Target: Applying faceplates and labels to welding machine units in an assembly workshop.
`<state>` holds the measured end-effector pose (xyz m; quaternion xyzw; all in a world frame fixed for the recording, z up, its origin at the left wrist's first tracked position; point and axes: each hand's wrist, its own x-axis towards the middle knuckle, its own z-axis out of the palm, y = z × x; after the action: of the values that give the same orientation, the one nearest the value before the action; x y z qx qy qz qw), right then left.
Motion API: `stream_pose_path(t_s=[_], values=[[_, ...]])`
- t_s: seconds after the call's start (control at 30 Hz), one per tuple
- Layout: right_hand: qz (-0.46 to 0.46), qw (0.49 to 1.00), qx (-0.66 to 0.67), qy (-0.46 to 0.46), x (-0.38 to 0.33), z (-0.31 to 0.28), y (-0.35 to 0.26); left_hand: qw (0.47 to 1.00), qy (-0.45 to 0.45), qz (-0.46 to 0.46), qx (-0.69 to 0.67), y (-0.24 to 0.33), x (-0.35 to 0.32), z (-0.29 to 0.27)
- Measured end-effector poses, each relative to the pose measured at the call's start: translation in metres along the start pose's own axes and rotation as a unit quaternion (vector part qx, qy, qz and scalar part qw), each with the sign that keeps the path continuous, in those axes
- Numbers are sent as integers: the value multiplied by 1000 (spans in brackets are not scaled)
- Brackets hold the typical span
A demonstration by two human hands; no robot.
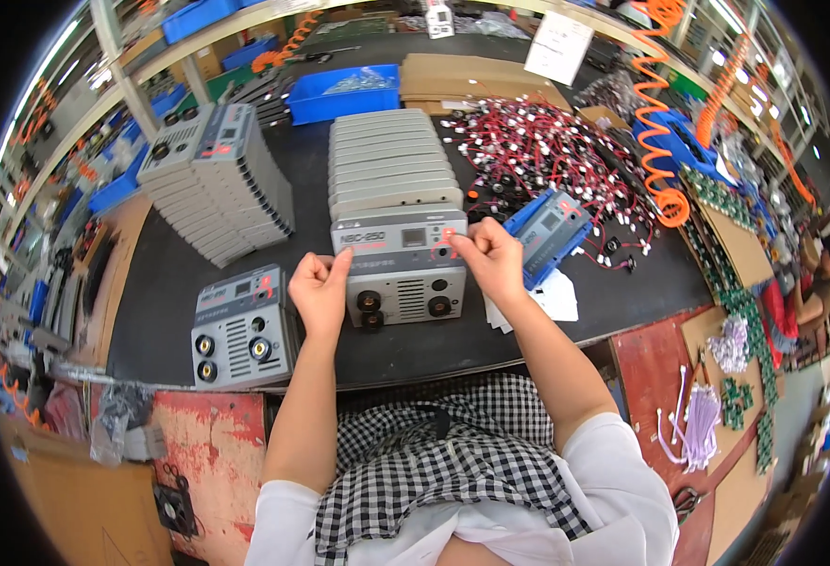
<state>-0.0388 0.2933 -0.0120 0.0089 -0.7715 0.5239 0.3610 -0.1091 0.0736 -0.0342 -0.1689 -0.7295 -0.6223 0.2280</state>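
Observation:
In front of me stands a grey front panel [398,274] with a small display window, vent slots and black round sockets. My left hand [318,294] is closed at its left edge, thumb against the face. My right hand [492,259] pinches the upper right edge. Directly behind this panel is a row of similar grey panels [391,156], standing one behind another. To the left, a finished-looking panel [240,325] with brass-centred sockets leans near the table's front edge. Beside my right hand, another small-windowed panel [549,226] rests in a blue tray [539,269].
A taller stack of panels [217,179] stands at the left. Red and black wires with white connectors [547,151] are heaped at the back right, near a hanging orange coiled hose [655,123]. A blue bin [301,106] of small parts sits at the back; white papers [558,300] lie at right.

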Motion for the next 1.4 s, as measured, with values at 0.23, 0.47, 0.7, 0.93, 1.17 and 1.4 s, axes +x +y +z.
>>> stream_pose_path(t_s=[0.23,0.47,0.7,0.93,1.17,1.4], values=[[12,997,-45,-63,-42,-5,-24,996,-67,-41,41,34,-43,-9],[140,949,177,-219,-39,45,-81,998,-55,-3,25,84,-4,-104],[191,896,210,-342,-8,142,-86,977,2,-208,46,49,33,-184],[122,922,4,-368,1,203,-55,933,-108,-126,318,18,11,-210],[113,909,104,-387,8,216,-38,961,-125,-161,185,6,13,-223],[261,840,113,-463,18,223,-30,966,229,-91,74,14,-8,-219]])
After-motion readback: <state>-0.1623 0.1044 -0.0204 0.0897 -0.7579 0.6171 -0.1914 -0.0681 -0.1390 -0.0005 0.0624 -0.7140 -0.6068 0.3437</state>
